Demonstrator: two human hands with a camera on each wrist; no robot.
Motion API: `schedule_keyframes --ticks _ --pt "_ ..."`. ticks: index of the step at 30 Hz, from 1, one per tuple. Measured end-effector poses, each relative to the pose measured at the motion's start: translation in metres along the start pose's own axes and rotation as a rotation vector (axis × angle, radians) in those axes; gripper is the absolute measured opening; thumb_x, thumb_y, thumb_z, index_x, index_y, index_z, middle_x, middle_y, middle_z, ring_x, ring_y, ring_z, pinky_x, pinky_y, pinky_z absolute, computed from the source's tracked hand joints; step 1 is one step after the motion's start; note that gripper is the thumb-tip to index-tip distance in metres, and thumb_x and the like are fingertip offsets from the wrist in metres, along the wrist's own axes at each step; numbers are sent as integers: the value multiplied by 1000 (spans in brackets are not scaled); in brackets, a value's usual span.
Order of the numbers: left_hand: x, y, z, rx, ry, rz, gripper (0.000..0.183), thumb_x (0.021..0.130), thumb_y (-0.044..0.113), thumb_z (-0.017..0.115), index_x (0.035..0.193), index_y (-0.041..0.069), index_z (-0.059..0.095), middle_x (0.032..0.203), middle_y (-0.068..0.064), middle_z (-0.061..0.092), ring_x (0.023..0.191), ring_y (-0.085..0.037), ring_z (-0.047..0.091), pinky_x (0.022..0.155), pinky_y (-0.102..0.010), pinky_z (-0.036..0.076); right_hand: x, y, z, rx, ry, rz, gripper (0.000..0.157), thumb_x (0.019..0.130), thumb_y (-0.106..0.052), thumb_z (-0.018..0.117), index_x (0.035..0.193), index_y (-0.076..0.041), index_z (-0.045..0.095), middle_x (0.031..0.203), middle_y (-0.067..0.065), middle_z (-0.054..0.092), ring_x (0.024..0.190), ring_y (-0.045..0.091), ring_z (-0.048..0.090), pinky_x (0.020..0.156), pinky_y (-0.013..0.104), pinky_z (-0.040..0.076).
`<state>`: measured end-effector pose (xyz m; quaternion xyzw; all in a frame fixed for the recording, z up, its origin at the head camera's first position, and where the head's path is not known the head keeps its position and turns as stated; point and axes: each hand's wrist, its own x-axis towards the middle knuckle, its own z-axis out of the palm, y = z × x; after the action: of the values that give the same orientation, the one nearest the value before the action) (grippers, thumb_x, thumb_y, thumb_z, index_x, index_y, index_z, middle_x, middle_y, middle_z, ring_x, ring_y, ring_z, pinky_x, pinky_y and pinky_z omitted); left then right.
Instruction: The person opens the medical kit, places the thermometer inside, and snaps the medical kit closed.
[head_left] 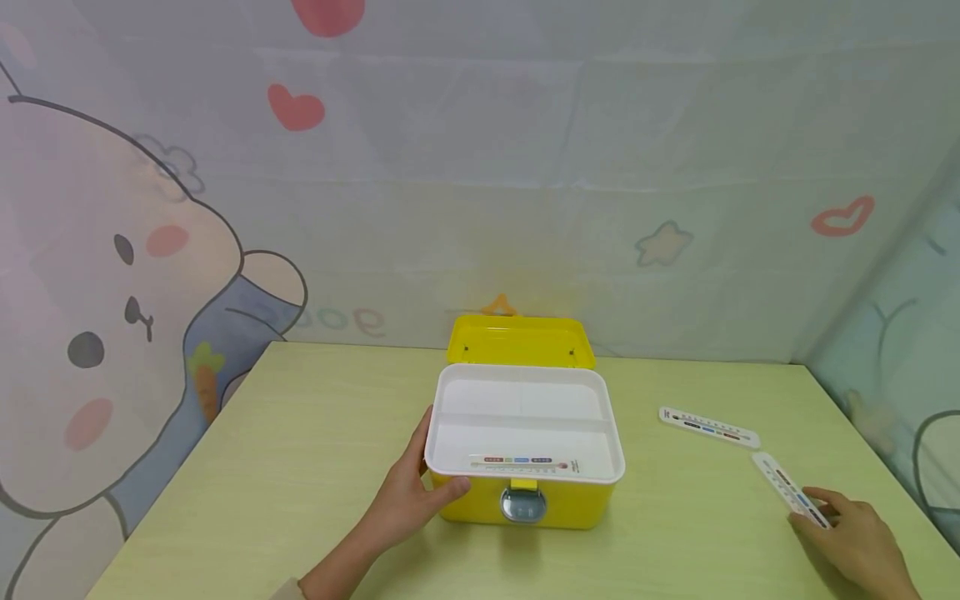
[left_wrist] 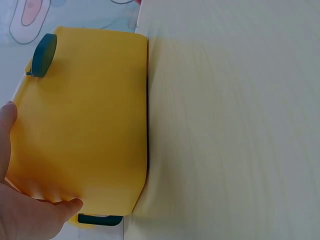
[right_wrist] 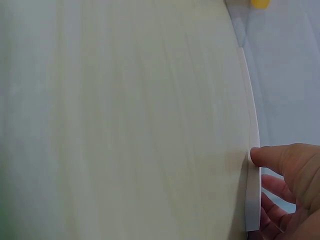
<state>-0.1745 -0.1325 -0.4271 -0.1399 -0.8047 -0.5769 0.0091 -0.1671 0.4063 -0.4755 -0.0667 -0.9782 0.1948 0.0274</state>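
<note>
A yellow storage box (head_left: 570,505) with a white inner tray (head_left: 487,400) stands mid-table, its lid (head_left: 521,343) tipped back. My left hand (head_left: 408,496) holds the box's left front corner, thumb on the front and fingers along the side. In the left wrist view this hand (left_wrist: 30,210) grips the edge of the yellow box (left_wrist: 95,120). One thermometer strip (head_left: 525,466) lies in the tray's front compartment. At the right, my right hand (head_left: 858,533) pinches a white thermometer (head_left: 787,487) by its near end; in the right wrist view the thumb presses the thermometer's edge (right_wrist: 254,195).
Another white thermometer (head_left: 708,427) lies on the pale wooden table (head_left: 697,533), right of the box. A round latch (head_left: 523,505) sits on the box's front. Behind the table hangs a printed cloth (head_left: 480,167), and a second cloth side (head_left: 911,350) borders the right edge.
</note>
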Motion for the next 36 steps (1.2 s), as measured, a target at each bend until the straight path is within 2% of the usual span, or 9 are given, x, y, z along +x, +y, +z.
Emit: schedule_keyframes --ticks 7,15,19,28,36 --pt "0 0 0 3 0 1 98 77 27 75 148 33 8 140 3 41 114 -21 50 96 -45 40 0 -2 -1 11 -21 28 62 87 -39 60 118 13 50 93 30 58 83 42 57 58 39 43" --pt "0 0 1 1 -1 1 98 77 27 75 148 34 7 141 4 40 115 -20 49 99 -48 37 0 -2 -2 12 -20 -14 58 86 -34 61 115 15 51 92 31 61 80 40 60 57 38 45" --pt "0 0 1 -6 -2 0 98 77 27 75 148 33 7 141 3 39 117 -20 48 100 -50 35 1 -3 -3 15 8 -42 55 86 -32 62 114 14 53 90 29 61 80 40 60 57 39 45" --pt "1 -1 1 -9 0 5 98 77 26 75 148 33 7 141 3 40 115 -19 49 99 -49 36 4 -8 -7 27 115 -84 48 84 -28 65 113 10 56 86 21 63 71 30 60 54 31 40" --pt "1 -1 1 -3 -3 2 98 77 28 74 148 32 7 141 2 40 114 -20 50 98 -48 38 10 -14 -12 27 158 -115 41 83 -21 66 111 9 58 84 20 62 67 25 59 52 29 37"
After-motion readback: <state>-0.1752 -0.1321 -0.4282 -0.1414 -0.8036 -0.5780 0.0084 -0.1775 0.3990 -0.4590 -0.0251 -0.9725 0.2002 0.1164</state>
